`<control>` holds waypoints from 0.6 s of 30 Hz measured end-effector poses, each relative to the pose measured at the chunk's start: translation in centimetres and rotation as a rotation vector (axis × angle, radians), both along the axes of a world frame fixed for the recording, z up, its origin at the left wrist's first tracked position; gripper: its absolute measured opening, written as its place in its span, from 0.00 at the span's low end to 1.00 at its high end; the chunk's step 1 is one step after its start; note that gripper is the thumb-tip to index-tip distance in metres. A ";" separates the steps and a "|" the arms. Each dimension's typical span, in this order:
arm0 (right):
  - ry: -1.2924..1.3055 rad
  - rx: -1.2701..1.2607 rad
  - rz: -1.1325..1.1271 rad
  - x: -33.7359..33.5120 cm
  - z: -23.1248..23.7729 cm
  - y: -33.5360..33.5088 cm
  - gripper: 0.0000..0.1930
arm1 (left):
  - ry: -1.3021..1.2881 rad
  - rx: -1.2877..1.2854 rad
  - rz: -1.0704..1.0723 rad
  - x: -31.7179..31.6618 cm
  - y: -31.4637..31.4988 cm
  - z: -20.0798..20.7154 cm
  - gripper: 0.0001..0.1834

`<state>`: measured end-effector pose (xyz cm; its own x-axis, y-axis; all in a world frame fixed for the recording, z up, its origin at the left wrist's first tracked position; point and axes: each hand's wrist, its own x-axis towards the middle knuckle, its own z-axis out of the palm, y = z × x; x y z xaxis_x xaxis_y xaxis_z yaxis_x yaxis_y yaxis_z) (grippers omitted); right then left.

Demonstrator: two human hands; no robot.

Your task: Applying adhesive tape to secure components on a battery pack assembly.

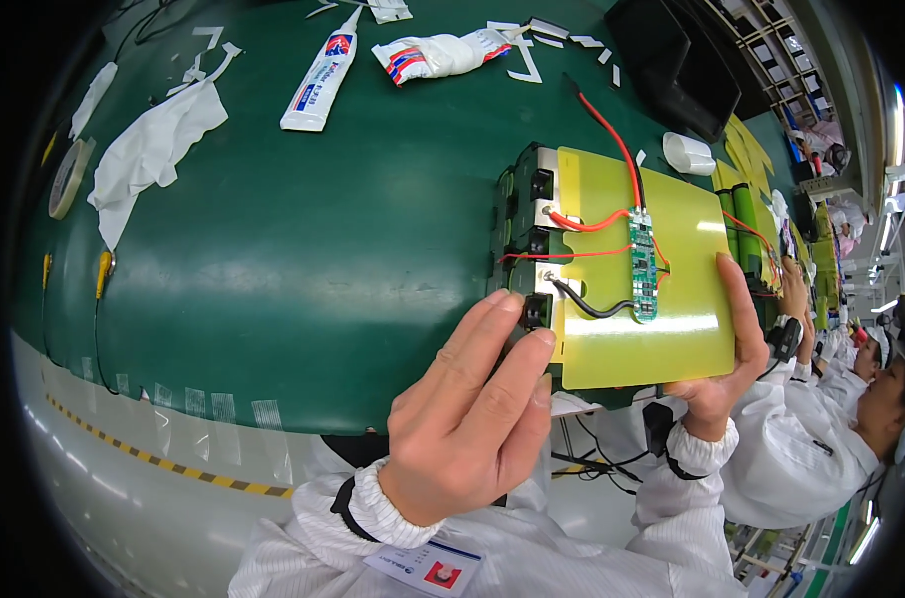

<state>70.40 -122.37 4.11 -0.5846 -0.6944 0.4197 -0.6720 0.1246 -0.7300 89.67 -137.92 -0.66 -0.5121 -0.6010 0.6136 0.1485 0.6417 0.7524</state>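
A battery pack [597, 349] with black cell holders at its left end is covered by a glossy yellow-green insulating sheet. On the sheet sits a narrow green circuit board [643, 284], joined to the pack's metal tabs by red and black wires. A thicker red lead [604, 122] runs up from the board to a dark tip. My left hand [467, 419] is closed on the pack's lower left end, its fingertips against the black holder. Around the lower right corner curls my right hand [727, 364], partly hidden under the pack.
Two white glue tubes [323, 80] [443, 57] lie at the back. Crumpled white paper [163, 140] and a tape roll [71, 179] are at left. Tape strips hang off the near edge of the green table [293, 289]. A co-worker [811, 439] sits close on my right.
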 end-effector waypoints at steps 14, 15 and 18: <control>-0.002 -0.061 0.034 0.0 0.0 -0.4 0.58 | -0.015 -0.057 0.001 0.1 -0.4 0.3 0.19; -0.011 -0.061 0.044 0.0 0.1 -0.4 0.58 | -0.015 -0.046 0.005 0.1 -0.4 0.4 0.19; -0.013 -0.060 0.056 0.0 -0.1 -0.6 0.58 | -0.007 -0.028 0.005 0.2 -0.3 0.3 0.18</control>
<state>70.42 -122.94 4.01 -0.5512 -0.6997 0.4546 -0.6673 0.0425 -0.7436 89.83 -138.24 -0.36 -0.5138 -0.5859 0.6267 0.1399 0.6635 0.7350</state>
